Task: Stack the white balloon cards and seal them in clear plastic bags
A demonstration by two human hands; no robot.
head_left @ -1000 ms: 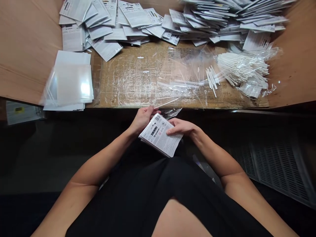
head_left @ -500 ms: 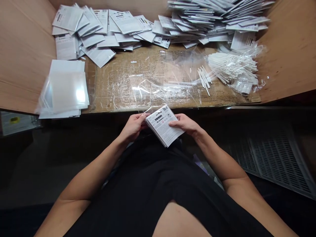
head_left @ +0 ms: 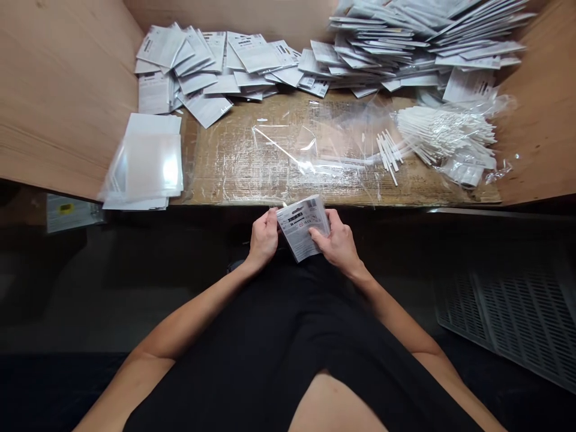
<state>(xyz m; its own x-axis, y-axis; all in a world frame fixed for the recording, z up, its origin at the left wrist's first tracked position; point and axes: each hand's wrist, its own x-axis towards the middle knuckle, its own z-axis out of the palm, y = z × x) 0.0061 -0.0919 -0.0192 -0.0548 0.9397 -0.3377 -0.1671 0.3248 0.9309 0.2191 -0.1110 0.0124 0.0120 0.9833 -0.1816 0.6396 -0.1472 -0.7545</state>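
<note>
A flat printed packet (head_left: 302, 231), white with small dark text and a hang slot near its top, is held tilted just below the table's front edge. My right hand (head_left: 338, 241) grips its right side, thumb flat on the printed face and fingers behind. At the packet's upper left, my left hand (head_left: 264, 235) is closed with thumb against fingers, pinching the packet's edge. The left fingertips are partly hidden. Beyond the hands, clear plastic sleeves (head_left: 288, 147) lie flat on the cardboard-covered table (head_left: 216, 162).
Packets are heaped at the back left (head_left: 207, 66) and piled high at the back right (head_left: 387, 54). White cards under clear sleeves (head_left: 153, 162) lie at left. A bag of white sticks (head_left: 443, 132) rests at right, beside loose sticks (head_left: 389, 153). A grey plastic crate (head_left: 513, 318) stands low at right.
The view has shifted, so the table's contents appear farther right. The packet has turned more upright, and my left hand has come closer to my right. The shiny sleeve on the table lies differently.
</note>
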